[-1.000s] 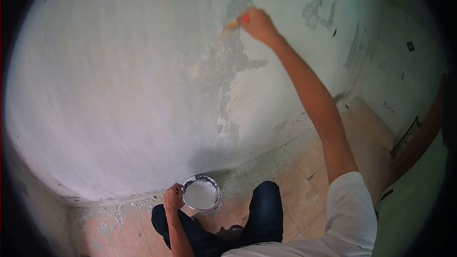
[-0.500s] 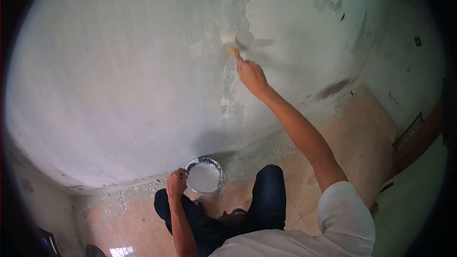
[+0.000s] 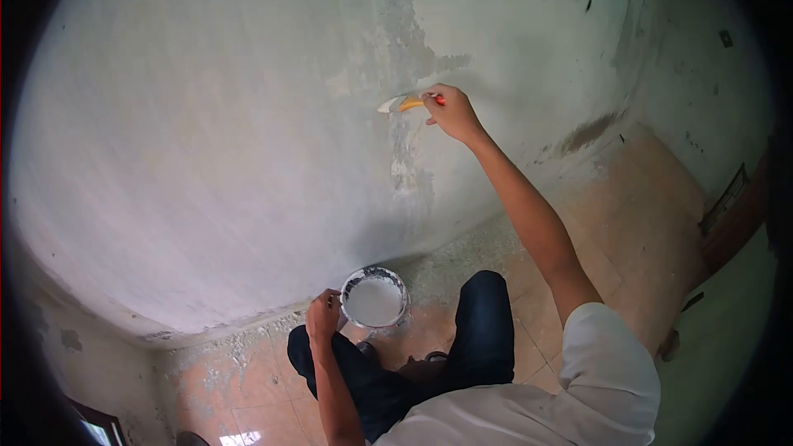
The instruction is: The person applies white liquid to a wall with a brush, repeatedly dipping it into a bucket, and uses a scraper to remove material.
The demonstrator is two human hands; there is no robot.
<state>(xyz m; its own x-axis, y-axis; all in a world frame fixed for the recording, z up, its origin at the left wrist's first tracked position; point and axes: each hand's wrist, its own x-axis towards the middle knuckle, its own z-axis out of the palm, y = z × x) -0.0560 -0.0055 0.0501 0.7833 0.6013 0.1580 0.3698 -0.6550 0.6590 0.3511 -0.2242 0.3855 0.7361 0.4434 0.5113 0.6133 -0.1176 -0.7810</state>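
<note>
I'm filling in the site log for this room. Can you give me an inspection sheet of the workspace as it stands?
Surface: wall mostly pale, with a bare flaking strip running down beside the brush.
Job's things: brush, tip at the wall; paint pot with white paint inside, low by the knees.
Clutter: debris along the wall's foot on the tiled floor.
Hands: right hand grips the brush; left hand grips the paint pot at its edge.
Cables: nothing seen.
Surroundings: dark patch low on the wall to the right.
</note>
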